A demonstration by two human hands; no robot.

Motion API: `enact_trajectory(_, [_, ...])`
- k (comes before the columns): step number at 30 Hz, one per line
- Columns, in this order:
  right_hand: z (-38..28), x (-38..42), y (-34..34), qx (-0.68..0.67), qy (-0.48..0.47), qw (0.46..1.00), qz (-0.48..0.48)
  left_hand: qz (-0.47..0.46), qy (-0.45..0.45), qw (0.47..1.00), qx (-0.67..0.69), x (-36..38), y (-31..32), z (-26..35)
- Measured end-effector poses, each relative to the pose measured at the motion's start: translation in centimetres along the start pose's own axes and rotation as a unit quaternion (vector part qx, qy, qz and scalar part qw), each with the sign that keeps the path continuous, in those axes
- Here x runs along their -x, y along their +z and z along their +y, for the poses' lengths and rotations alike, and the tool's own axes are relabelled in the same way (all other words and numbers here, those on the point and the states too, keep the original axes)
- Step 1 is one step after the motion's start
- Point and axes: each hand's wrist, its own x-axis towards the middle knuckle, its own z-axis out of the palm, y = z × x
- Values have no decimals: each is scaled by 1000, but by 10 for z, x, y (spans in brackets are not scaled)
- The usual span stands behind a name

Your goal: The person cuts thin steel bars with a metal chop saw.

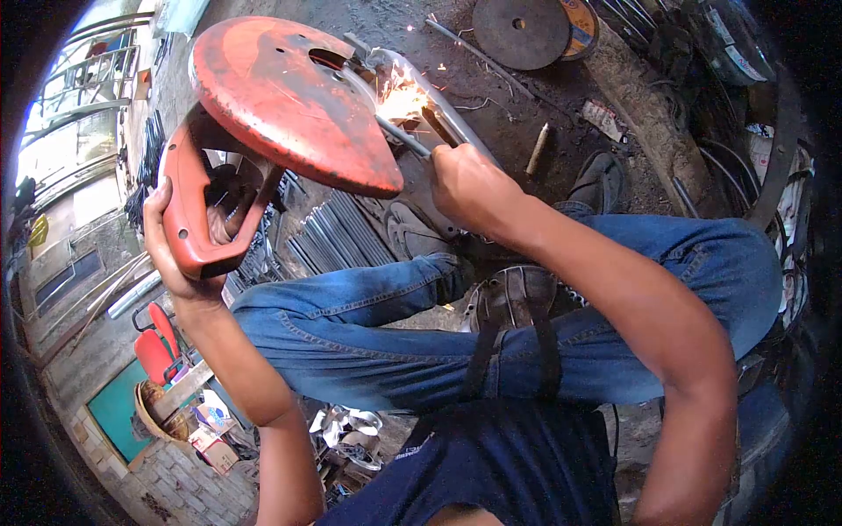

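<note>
My left hand (179, 279) is wrapped round the orange loop handle (187, 206) of a cut-off saw. The saw's worn orange guard (289, 101) fills the upper left and hides most of the cutting disc (358, 86). Bright sparks (403, 96) fly from beside the disc's edge. In my closed right hand (474, 188) is a thin grey metal rod (402, 136), which reaches under the guard toward the sparks. Exactly where the disc meets the rod is lost in the glare.
Two spare discs, one dark (517, 35) and one with an orange label (580, 31), lie at the top. Several metal rods (340, 237) are stacked by my sandalled foot (417, 232). A small cylinder (538, 149) is on the ground. Lower left are a red chair (153, 355) and a basket (143, 405).
</note>
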Motion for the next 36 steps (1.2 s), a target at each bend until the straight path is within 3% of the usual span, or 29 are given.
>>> enact_trajectory(3, [-3, 0, -3, -13, -10, 1000, 23, 1, -2, 1000, 25, 0, 3, 0])
enact_trajectory(5, [-8, -4, -12, -8, 30, 995, -90, 36, -10, 999, 35, 1, 9, 0])
enact_trajectory(12, [-10, -11, -24, -42, 55, 990, -123, 20, -2, 1000, 1, -3, -4, 0])
enact_trajectory(14, [5, -17, -18, -153, 120, 974, -113, 26, -7, 1000, 11, -2, -3, 0])
enact_trajectory(15, [16, -23, -17, -206, 207, 942, -166, 31, -5, 999, 10, 0, 0, 1])
enact_trajectory(16, [-11, -13, -45, -327, 299, 884, -152, 28, -18, 999, 29, 3, 6, 2])
enact_trajectory(18, [9, -18, -42, -368, 260, 876, -172, 27, -29, 998, 51, 4, 10, 3])
enact_trajectory(22, [24, -17, -45, -412, 274, 855, -159, 14, -20, 999, 40, -1, -1, 3])
enact_trajectory(24, [30, -18, -42, -389, 238, 874, -165, 22, -5, 999, 32, -5, -6, 3])
enact_trajectory(31, [27, -19, -32, -370, 244, 883, -153, 23, -21, 999, 39, 3, 7, 4])
enact_trajectory(36, [17, -22, -28, -271, 248, 921, -132, 12, -16, 999, 37, -1, -3, 3])
